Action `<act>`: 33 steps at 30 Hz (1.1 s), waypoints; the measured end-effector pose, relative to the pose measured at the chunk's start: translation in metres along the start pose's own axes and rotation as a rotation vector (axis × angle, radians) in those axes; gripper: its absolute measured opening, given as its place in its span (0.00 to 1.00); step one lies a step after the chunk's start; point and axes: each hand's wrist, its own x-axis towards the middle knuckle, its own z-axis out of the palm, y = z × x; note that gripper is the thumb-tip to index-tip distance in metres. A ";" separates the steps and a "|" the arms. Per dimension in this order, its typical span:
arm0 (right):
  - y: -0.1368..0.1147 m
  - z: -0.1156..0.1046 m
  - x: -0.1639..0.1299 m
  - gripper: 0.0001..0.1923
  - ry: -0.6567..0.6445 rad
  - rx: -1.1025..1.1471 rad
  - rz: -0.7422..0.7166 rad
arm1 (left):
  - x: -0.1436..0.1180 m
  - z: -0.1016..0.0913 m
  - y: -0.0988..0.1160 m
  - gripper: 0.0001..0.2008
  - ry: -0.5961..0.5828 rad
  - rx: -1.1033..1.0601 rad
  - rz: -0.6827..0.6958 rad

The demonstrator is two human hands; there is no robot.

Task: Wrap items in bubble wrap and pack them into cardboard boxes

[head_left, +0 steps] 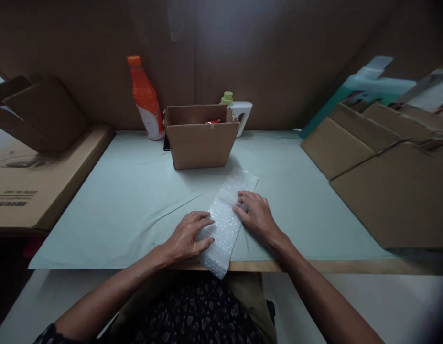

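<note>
A narrow strip of bubble wrap (226, 217) lies slanted on the pale green cloth, its near end hanging slightly over the table's front edge. My left hand (189, 236) rests at its left edge, with thumb and fingers spread over the plastic. On the opposite side, my right hand (255, 212) touches the upper right edge with bent fingers, the thumb apart from them. Neither hand is visibly gripping the wrap. Beyond it stands an open cardboard box (205, 145) with something red just showing inside; the rest of its contents is hidden.
An orange bottle (145, 100) and a white bottle with a green cap (243, 112) stand behind the box. Cardboard boxes flank both sides, a flat one (63, 186) at left and an open one (389, 191) at right. A teal bottle (364, 86) leans behind the right box.
</note>
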 end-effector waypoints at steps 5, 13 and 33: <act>-0.002 -0.015 0.004 0.07 0.235 0.117 -0.044 | -0.005 0.005 0.000 0.35 0.008 0.010 -0.075; 0.038 0.009 0.029 0.04 0.208 0.033 0.112 | 0.003 0.005 0.012 0.34 0.061 -0.105 -0.142; 0.041 0.024 0.023 0.05 0.181 -0.007 0.140 | -0.015 -0.024 0.035 0.19 -0.045 -0.104 -0.103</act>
